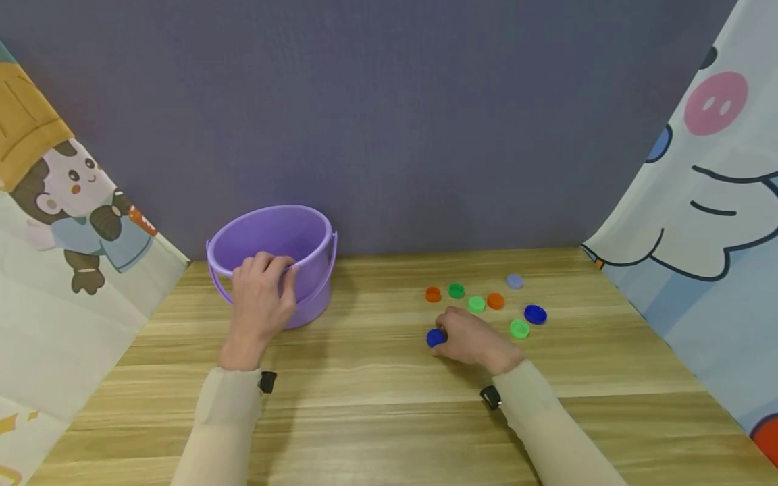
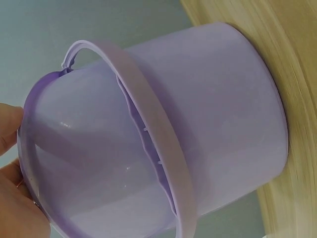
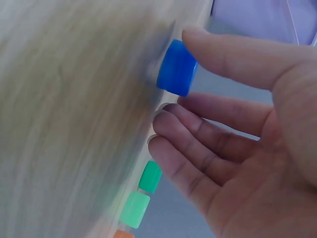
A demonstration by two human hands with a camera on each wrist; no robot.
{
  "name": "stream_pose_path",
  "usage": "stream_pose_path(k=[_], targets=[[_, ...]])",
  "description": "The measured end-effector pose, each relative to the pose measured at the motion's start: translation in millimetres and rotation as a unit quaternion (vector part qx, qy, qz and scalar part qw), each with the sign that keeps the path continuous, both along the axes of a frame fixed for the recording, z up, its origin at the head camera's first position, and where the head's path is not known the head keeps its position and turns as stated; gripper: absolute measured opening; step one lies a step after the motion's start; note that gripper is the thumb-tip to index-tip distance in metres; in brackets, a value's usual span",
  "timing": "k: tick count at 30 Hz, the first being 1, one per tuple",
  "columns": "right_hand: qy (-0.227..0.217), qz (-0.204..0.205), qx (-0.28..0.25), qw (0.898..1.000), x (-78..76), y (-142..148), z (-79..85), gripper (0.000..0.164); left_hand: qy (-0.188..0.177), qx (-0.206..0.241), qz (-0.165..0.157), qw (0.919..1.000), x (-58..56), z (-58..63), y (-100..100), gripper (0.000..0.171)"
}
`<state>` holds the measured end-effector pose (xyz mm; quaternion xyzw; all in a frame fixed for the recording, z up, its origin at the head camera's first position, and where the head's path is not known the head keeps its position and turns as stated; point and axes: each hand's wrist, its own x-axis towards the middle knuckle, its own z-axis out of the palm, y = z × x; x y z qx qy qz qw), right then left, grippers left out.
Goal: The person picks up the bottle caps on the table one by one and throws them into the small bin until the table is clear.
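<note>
A purple bucket (image 1: 313, 283) with its handle hanging down stands upright at the left of the table. My left hand (image 1: 261, 293) grips its near rim, and in the left wrist view the thumb and fingers lie on either side of the bucket's rim (image 2: 32, 171). At the middle right, my right hand (image 1: 477, 341) holds a dark blue bottle cap (image 1: 435, 338) between thumb and index finger. The right wrist view shows this blue cap (image 3: 177, 68) standing at the wooden surface between the two fingertips, with the other fingers curled below.
Beyond my right hand lie several loose caps: a red-orange cap (image 1: 433, 294), a dark green cap (image 1: 456, 290), a light green cap (image 1: 477, 304), an orange cap (image 1: 496, 301), a pale blue cap (image 1: 514, 281) and a wide blue cap (image 1: 535, 314). A grey wall (image 1: 389, 135) rises behind the table.
</note>
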<state>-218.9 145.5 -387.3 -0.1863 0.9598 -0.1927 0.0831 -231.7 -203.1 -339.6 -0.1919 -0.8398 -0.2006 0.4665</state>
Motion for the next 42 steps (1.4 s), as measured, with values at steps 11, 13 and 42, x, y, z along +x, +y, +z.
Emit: stream_pose_path(k=[11, 13, 42], targets=[[-0.001, -0.001, 0.000, 1.000, -1.7, -0.9, -3.3, 0.029, 0.003, 0.008, -0.015, 0.9999, 1.4, 0.1, 2.2, 0.012], [-0.002, -0.002, -0.001, 1.000, -2.1, -1.1, -3.7, 0.028, 0.005, 0.007, -0.017, 0.9998, 1.6, 0.1, 2.5, 0.011], [0.003, 0.007, -0.015, 1.000, -4.9, 3.5, 2.6, 0.021, 0.008, 0.005, -0.048, 0.9988, 3.5, 0.5, 9.3, 0.008]])
